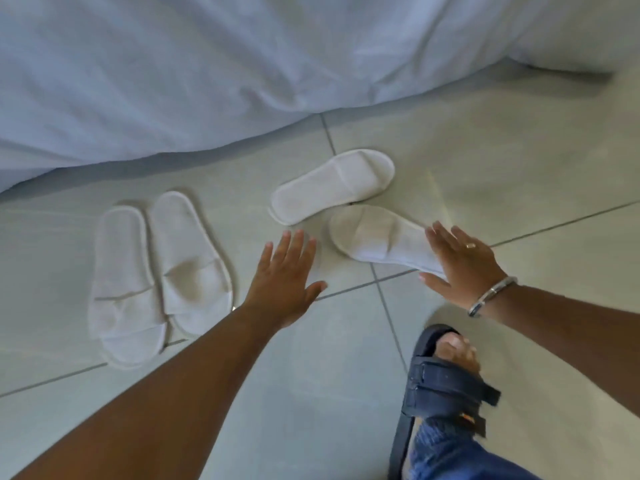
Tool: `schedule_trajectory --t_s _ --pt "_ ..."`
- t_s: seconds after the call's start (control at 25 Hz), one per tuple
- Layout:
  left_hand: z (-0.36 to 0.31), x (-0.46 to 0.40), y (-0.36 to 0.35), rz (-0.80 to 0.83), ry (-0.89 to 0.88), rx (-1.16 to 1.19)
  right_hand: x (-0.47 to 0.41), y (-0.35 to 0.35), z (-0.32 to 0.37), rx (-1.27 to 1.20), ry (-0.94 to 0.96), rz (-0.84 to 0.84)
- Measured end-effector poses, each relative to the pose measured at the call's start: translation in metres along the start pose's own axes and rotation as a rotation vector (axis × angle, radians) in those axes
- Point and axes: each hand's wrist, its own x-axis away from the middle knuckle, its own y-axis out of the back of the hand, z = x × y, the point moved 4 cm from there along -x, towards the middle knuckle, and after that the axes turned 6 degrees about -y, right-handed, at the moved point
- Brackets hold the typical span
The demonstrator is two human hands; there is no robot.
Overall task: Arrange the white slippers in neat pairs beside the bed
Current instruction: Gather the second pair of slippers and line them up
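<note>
Two white slippers lie side by side on the tiled floor at the left, one (126,285) touching the other (192,263), toes toward me. To the right, a third slipper (332,185) lies slanted with its toe to the right. A fourth slipper (377,239) lies below it, toe pointing left, crossing close to the third. My left hand (285,275) hovers open, fingers spread, just left of the fourth slipper. My right hand (462,261) is open with its fingers over that slipper's heel end; whether it touches is unclear.
The bed's white sheet (207,81) hangs to the floor along the top of the view. My foot in a dark blue sandal (446,379) stands at the lower right. Grey floor tiles (311,393) lie between me and the slippers.
</note>
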Motion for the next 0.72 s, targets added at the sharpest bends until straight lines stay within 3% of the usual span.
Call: schedule_trajectory --t_s 0.2,0.36,0.52,0.72 --pt "-0.032 -0.109 0.017 0.038 -0.001 -0.114 -0.007 -0.048 -0.041 -0.114 -0.008 0.162" --pt "0.013 -0.121 0.023 0.100 0.163 -0.015 -0.030 -0.059 -0.038 -0.108 -0.064 0.034" --pt "-0.012 -0.142 0.027 0.009 0.178 -0.019 -0.059 -0.066 -0.089 -0.155 -0.156 -0.051" --pt "-0.052 -0.183 0.039 0.114 0.146 -0.074 -0.081 -0.061 -0.145 -0.134 -0.297 0.014"
